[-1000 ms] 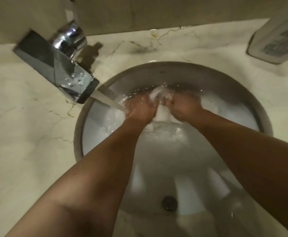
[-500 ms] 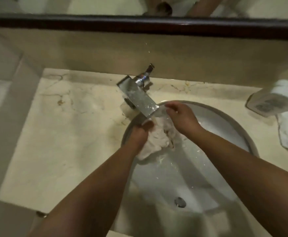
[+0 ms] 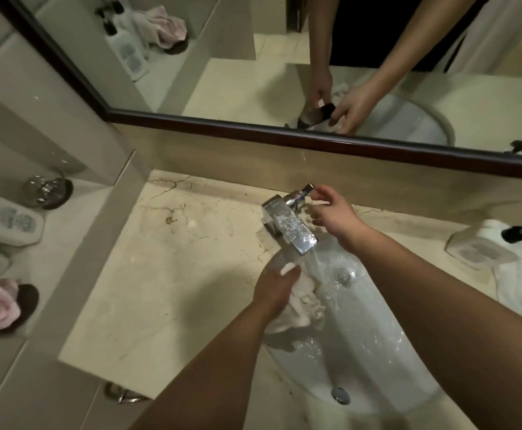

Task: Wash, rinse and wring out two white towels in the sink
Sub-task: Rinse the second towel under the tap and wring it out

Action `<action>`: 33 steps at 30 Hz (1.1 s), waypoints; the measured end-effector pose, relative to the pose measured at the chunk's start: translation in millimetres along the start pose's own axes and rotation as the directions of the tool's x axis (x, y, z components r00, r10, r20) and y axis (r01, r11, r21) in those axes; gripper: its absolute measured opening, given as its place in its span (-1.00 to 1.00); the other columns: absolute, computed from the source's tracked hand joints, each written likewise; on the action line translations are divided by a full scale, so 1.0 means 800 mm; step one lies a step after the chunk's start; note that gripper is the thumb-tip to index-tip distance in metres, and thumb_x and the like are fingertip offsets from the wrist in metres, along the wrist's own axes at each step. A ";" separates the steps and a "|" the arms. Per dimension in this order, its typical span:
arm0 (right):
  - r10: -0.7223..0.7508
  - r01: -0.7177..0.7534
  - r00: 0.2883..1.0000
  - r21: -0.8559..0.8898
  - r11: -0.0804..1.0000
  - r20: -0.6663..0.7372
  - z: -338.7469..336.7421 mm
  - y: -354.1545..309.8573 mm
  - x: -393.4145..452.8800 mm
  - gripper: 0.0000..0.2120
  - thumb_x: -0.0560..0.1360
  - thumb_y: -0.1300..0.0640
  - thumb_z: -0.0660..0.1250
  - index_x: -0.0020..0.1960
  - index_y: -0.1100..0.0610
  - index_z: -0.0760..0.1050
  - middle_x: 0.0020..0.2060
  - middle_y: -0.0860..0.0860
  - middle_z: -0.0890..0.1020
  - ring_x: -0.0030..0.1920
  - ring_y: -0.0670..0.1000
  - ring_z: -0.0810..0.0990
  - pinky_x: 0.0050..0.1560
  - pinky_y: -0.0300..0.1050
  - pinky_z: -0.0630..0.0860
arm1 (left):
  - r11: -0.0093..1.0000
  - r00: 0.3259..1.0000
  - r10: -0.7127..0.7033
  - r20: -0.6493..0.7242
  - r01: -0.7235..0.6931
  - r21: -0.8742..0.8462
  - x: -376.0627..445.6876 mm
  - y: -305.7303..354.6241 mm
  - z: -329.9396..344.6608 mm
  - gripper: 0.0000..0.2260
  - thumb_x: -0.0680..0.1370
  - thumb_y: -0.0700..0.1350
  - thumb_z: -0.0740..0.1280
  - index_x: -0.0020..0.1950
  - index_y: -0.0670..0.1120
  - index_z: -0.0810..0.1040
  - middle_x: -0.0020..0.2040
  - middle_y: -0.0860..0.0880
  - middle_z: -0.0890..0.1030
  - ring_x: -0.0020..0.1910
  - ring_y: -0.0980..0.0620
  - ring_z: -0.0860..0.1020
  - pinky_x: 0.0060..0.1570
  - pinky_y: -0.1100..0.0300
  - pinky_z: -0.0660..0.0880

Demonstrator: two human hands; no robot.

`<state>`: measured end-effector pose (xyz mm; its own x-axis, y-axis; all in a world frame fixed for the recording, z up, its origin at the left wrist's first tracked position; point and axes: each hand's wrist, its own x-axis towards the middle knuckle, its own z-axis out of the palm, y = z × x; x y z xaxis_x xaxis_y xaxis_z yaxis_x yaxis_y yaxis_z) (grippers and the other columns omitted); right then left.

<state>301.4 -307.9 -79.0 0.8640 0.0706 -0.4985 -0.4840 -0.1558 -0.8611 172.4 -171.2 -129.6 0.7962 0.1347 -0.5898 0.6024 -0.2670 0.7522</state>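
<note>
Left hand: the person's left hand (image 3: 276, 288) is clutching a crumpled, wet white towel (image 3: 297, 308), fingers curled round the cloth, at the near-left rim of the round white ceramic sink (image 3: 408, 361).
Right hand: the right hand (image 3: 335, 214) is reaching to the small lever of the square chrome tap (image 3: 290, 223), with thumb and forefinger closing on the lever's tip (whether they are actually pinching it cannot be told).
Towel in hand: it is hanging bunched below and to the right of the left hand, partly over the sink's edge, just beside the falling water.
Water: a clear stream (image 3: 317, 265) is pouring from the spout, just right of the left hand, and splashing into the basin.
Second towel: another white towel (image 3: 520, 274) is lying on the cream marble counter (image 3: 166, 274), well to the right of the right hand, beside a white pump bottle (image 3: 480, 248).
Drain: the metal drain (image 3: 340, 395) is showing at the bottom of the basin, below both forearms.
Mirror: a dark-framed mirror (image 3: 191, 57) above the right hand is reflecting both hands and the tap.
</note>
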 end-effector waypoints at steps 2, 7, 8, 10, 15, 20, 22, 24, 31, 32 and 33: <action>0.018 -0.018 1.000 0.005 1.000 -0.013 0.001 -0.004 0.000 -0.50 0.57 0.41 0.20 0.45 0.07 0.34 0.26 0.07 0.49 -0.04 0.07 0.53 -0.10 -0.07 0.52 | 1.000 1.000 -0.014 0.005 0.014 0.015 -0.001 -0.007 0.002 -0.85 0.43 0.21 0.30 -0.13 0.18 0.55 0.06 -0.04 0.69 0.06 -0.05 0.64 0.22 -0.07 0.51; -0.044 0.052 0.998 -0.215 0.975 0.041 0.008 -0.013 -0.003 -0.56 0.61 0.39 0.08 0.37 0.00 0.38 0.15 0.05 0.48 -0.18 0.03 0.47 -0.37 -0.19 0.38 | 0.994 0.994 -0.104 0.039 0.102 0.050 -0.008 -0.007 0.008 -0.60 0.45 0.26 0.32 -0.02 -0.05 0.66 -0.07 0.01 0.71 -0.05 -0.02 0.66 0.13 0.02 0.55; -0.058 0.069 0.997 -0.240 0.968 0.050 0.005 -0.014 -0.004 -0.57 0.63 0.36 0.07 0.37 -0.01 0.39 0.14 0.03 0.48 -0.23 0.00 0.45 -0.42 -0.22 0.35 | 0.993 0.993 -0.105 0.056 0.101 0.065 -0.013 0.000 0.009 -0.67 0.54 0.17 0.32 0.02 -0.07 0.66 -0.07 0.02 0.68 -0.07 0.03 0.64 0.08 0.16 0.54; -0.087 0.086 0.996 -0.274 0.958 0.011 -0.006 -0.003 -0.011 -0.62 0.65 0.30 0.07 0.37 0.00 0.41 0.11 0.00 0.50 -0.23 0.00 0.46 -0.41 -0.20 0.34 | 0.987 0.992 -0.067 0.105 0.051 0.150 -0.013 0.005 0.015 -0.73 0.63 0.06 0.28 0.10 -0.10 0.64 -0.08 -0.01 0.64 -0.14 0.09 0.58 -0.13 0.32 0.46; 0.238 -0.064 0.933 -0.525 0.849 0.270 -0.042 0.104 -0.057 -0.66 0.63 0.25 0.14 0.33 0.08 0.51 0.20 0.02 0.57 0.10 0.05 0.56 -0.07 -0.17 0.49 | 0.959 0.979 0.027 0.202 -0.082 0.272 -0.023 0.016 0.031 -0.45 0.40 0.39 0.26 0.09 -0.02 0.65 -0.01 -0.05 0.72 -0.01 -0.05 0.66 0.05 0.07 0.56; 0.238 -0.135 0.959 -0.491 0.861 0.155 -0.066 0.129 -0.086 -0.68 0.59 0.01 0.16 -0.13 0.17 0.58 -0.11 0.09 0.65 -0.05 0.10 0.60 -0.04 -0.01 0.48 | 0.962 0.978 0.037 0.206 -0.091 0.259 -0.020 0.026 0.042 -0.32 0.35 0.43 0.26 0.14 -0.10 0.61 0.05 -0.11 0.69 0.04 -0.09 0.65 0.12 -0.01 0.57; 0.218 -0.125 0.969 -0.537 0.835 0.113 -0.081 0.124 -0.088 -0.69 0.56 -0.03 0.20 -0.21 0.13 0.55 -0.20 0.05 0.62 -0.15 0.08 0.59 -0.12 -0.05 0.46 | 0.954 0.970 0.033 0.240 -0.102 0.282 -0.014 0.028 0.049 -0.51 0.53 0.26 0.30 0.08 -0.17 0.61 0.03 -0.19 0.68 0.02 -0.15 0.64 0.09 -0.01 0.56; 0.251 -0.124 0.958 -0.596 0.793 0.135 -0.098 0.125 -0.088 -0.66 0.56 -0.05 0.22 -0.13 0.19 0.60 -0.15 0.09 0.65 -0.10 0.10 0.62 -0.04 -0.02 0.51 | 0.945 0.960 0.041 0.278 -0.127 0.300 -0.007 0.024 0.050 -0.59 0.61 0.13 0.29 -0.05 -0.23 0.62 -0.09 -0.21 0.69 -0.10 -0.14 0.65 -0.04 0.01 0.54; 0.340 -0.053 0.920 -0.797 0.602 0.196 -0.135 0.184 -0.095 -0.54 0.65 -0.14 0.13 -0.17 0.19 0.52 -0.23 0.07 0.56 -0.20 0.05 0.51 -0.27 -0.14 0.33 | 0.911 0.896 -0.083 0.436 -0.109 0.398 0.029 -0.027 0.074 -0.78 0.60 0.02 0.35 -0.14 -0.10 0.61 -0.21 -0.07 0.60 -0.23 0.00 0.54 -0.18 0.17 0.44; 0.348 -0.062 0.919 -0.807 0.588 0.184 -0.139 0.198 -0.094 -0.53 0.65 -0.15 0.12 -0.18 0.19 0.51 -0.25 0.07 0.55 -0.22 0.04 0.50 -0.30 -0.14 0.29 | 0.909 0.881 -0.131 0.456 -0.077 0.410 0.036 -0.033 0.080 -0.85 0.58 -0.04 0.39 -0.10 -0.11 0.62 -0.18 -0.08 0.61 -0.23 0.00 0.55 -0.20 0.22 0.45; 0.358 -0.075 0.918 -0.814 0.576 0.168 -0.142 0.210 -0.091 -0.52 0.65 -0.15 0.13 -0.17 0.21 0.52 -0.24 0.10 0.57 -0.21 0.07 0.52 -0.30 -0.13 0.29 | 0.896 0.862 -0.172 0.477 -0.064 0.440 0.044 -0.039 0.087 -0.93 0.55 -0.12 0.43 -0.06 -0.11 0.63 -0.15 -0.09 0.61 -0.22 0.01 0.55 -0.23 0.26 0.46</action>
<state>172.5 -451.4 -176.1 0.5969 0.1748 -0.7830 -0.2309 -0.8973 -0.3763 177.4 -224.6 -194.5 0.5557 -0.2927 -0.7781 0.4636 -0.6679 0.5823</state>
